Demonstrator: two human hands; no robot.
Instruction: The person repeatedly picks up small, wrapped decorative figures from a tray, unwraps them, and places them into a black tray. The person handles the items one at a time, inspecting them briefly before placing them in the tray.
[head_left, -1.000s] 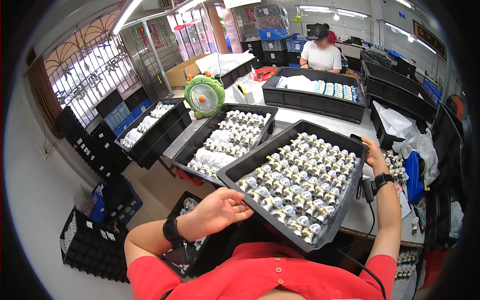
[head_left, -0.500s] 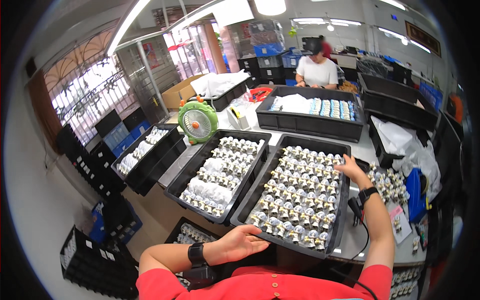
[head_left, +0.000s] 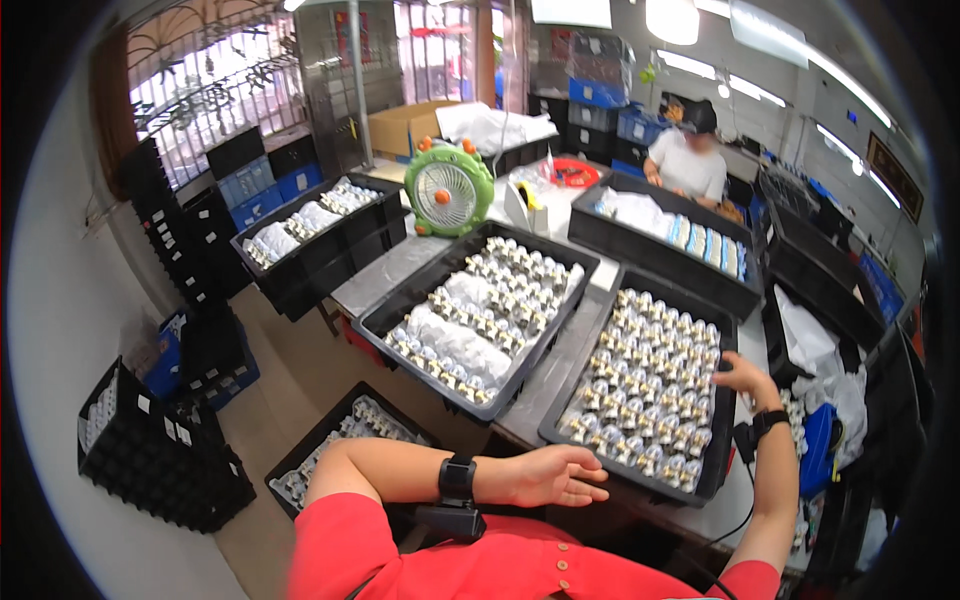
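A black tray point(head_left: 548, 432) stands on the table in front of me, filled with rows of small figurines point(head_left: 655, 375) with silvery-white heads and gold-coloured parts. My left hand point(head_left: 560, 476) is off the tray's near left corner, palm turned up, fingers apart and nothing in them. At the tray's right rim is my right hand point(head_left: 748, 380), its fingers spread and bent over the edge; whether they press on the rim is hard to see. To the left, a second black tray point(head_left: 372, 326) holds similar figurines, with white wrapping between some rows.
A green fan point(head_left: 449, 188) stands behind the second tray. Farther left is another black bin point(head_left: 335, 255) of figurines. Across the table, a person in white point(head_left: 690, 160) sits behind a large black bin point(head_left: 655, 245). Below my left arm lies a low tray point(head_left: 290, 455).
My left hand has come away from the tray's front edge. The gap between the two trays looks wider. My view has swung left; my right hand stays by the right rim.
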